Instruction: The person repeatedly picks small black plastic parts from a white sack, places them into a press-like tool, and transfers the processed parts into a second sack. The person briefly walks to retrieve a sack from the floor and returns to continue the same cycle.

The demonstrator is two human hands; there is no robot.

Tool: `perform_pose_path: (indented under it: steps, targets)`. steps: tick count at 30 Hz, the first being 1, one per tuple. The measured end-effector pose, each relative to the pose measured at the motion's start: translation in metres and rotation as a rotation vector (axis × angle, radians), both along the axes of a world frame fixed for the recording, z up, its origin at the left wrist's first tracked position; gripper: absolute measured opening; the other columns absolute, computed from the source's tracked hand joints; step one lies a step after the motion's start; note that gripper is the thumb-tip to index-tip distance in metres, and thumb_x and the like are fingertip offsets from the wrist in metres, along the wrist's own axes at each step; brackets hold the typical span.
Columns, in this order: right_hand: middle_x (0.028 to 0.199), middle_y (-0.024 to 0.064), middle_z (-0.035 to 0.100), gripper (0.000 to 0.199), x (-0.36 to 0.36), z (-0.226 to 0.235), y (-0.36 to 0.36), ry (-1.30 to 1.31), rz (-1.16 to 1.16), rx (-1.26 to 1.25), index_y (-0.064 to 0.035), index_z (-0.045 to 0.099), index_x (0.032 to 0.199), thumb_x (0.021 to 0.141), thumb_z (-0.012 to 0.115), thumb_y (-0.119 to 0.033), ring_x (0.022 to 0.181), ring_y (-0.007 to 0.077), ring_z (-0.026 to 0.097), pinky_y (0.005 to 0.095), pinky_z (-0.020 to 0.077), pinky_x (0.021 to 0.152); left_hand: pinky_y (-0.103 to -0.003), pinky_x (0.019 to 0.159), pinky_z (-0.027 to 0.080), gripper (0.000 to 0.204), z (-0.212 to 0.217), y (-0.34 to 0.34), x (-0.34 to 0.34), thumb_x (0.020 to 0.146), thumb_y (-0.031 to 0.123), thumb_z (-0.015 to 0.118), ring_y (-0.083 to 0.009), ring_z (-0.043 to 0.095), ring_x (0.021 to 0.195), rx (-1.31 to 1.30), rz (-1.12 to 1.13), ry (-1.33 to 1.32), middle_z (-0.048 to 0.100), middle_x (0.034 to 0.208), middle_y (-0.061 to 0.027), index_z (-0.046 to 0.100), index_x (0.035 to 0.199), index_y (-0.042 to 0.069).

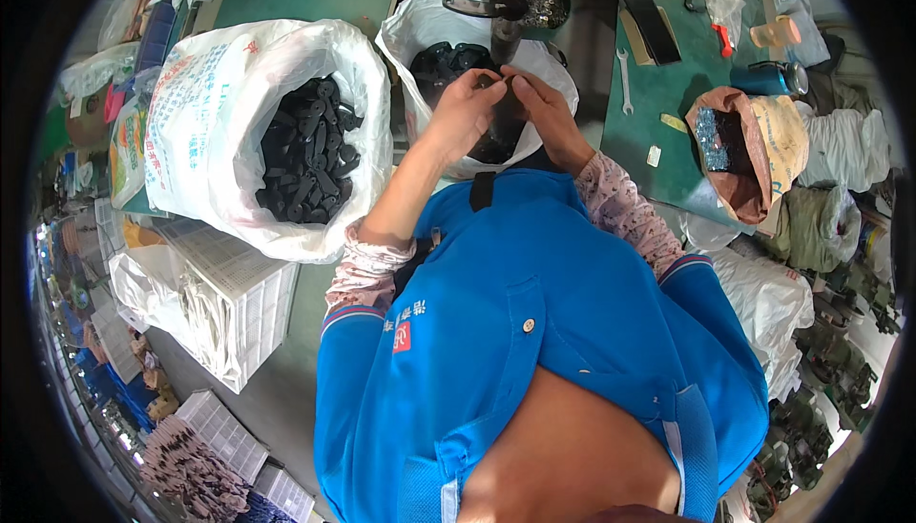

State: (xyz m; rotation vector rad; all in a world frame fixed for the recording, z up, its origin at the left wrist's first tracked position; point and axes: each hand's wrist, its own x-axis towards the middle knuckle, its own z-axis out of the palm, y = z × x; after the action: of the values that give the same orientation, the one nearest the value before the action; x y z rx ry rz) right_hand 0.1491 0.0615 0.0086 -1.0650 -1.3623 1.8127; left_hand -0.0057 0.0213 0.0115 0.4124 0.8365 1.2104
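Head view: the left hand (466,105) and the right hand (549,111) meet over the front bag (408,19), the open white one, with fingers bent and thumb tips nearly together. Whether a small piece is pinched between them cannot be told. Just beyond the fingertips, above the front bag, hangs a machine's metal shaft (506,38). Inside that bag, near the left hand, lie loose black parts (441,57). They look small, light and stiff, perhaps a little slick; a thumb-and-finger pinch on the narrow edges should hold one best. Left of the front bag stands a bigger white sack (205,117) of similar dark pieces (310,141). To its right are a wrench (625,82) and, farther off, a brown bag (756,153) and a blue flask (769,79).
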Motion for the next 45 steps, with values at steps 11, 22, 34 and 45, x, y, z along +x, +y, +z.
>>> perform_pose_path:
  steps: [11,22,34,45]
  targets:
    - [0.074,0.0007,0.053,0.032,0.023,0.000,-0.009,-0.046,-0.272,0.135,-0.0011,0.057,0.111,0.099,0.040,-0.025,0.060,0.0080,0.046,0.0208,0.0403,0.055,-0.030,0.071,0.056,0.006,-0.020,-0.007,0.007,0.085,-0.003,0.060,-0.0203,0.065,0.087,-0.040,0.404,-0.049,0.065,0.100,-0.0164,0.058,0.087,0.002]
    - [0.091,0.0061,0.062,0.029,-0.010,0.012,-0.016,0.162,-0.224,-0.015,-0.0022,0.056,0.119,0.091,0.053,-0.010,0.070,0.0075,0.056,0.0202,0.0473,0.061,-0.036,0.085,0.053,0.004,-0.017,-0.015,0.001,0.085,0.002,0.061,-0.0218,0.062,0.096,0.111,0.382,-0.273,0.063,0.104,-0.0159,0.058,0.089,0.002]
    - [0.066,0.0093,0.063,0.028,-0.011,0.088,0.067,-0.029,0.023,0.454,0.0053,0.058,0.111,0.089,0.054,-0.012,0.046,0.0092,0.053,0.0217,0.0435,0.043,-0.042,0.085,0.045,0.079,-0.043,-0.013,-0.042,0.067,0.006,0.072,-0.0368,0.052,0.103,0.179,0.557,1.715,0.048,0.115,-0.0257,0.030,0.134,0.004]
    - [0.096,0.0124,0.063,0.029,0.024,0.024,0.060,-0.345,-0.111,0.686,-0.0017,0.062,0.107,0.089,0.055,-0.023,0.081,0.0246,0.060,0.0344,0.0490,0.069,-0.043,0.092,0.042,0.063,-0.067,-0.076,-0.100,0.071,-0.002,0.049,-0.0416,0.053,0.103,-0.025,-0.066,1.539,0.053,0.109,-0.0278,0.045,0.131,0.014]
